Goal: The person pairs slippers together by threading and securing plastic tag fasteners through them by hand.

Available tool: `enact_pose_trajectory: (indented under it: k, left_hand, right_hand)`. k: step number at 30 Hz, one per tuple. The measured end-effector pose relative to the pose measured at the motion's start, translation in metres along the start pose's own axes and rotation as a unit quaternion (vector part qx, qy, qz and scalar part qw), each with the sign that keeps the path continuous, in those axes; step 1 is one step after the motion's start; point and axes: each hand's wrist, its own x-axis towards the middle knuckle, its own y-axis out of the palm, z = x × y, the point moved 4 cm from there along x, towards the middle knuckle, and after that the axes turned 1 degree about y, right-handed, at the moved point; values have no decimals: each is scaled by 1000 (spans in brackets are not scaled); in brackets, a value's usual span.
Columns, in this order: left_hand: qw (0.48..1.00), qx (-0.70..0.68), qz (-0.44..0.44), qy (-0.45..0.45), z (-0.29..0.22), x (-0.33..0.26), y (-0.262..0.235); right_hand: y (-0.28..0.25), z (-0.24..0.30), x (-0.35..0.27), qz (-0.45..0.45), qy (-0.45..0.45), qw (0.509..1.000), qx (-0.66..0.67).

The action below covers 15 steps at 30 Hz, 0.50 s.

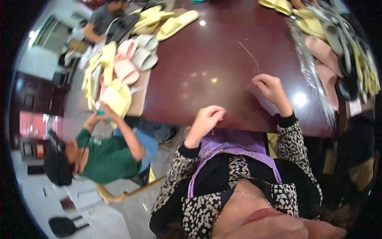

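to the left of your hands, yellow, pink and grey slippers (127,55) lie heaped at the edge of the dark red table (207,59), and a person in a green shirt (109,157) sits below them reaching up to one. to the right of your hands lie clear plastic bags (312,75) and more slippers (338,44).
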Motion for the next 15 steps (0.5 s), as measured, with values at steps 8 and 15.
enact_pose_trajectory:
  k: [8, 15]
  left_hand:
    - [906, 299, -269, 132, 1, -93, -51]
    - [845, 392, -339, 135, -1, -102, -63]
  right_hand:
    - [68, 9, 10, 78, 67, 986, 133]
    - [69, 8, 5, 32, 45, 991, 120]
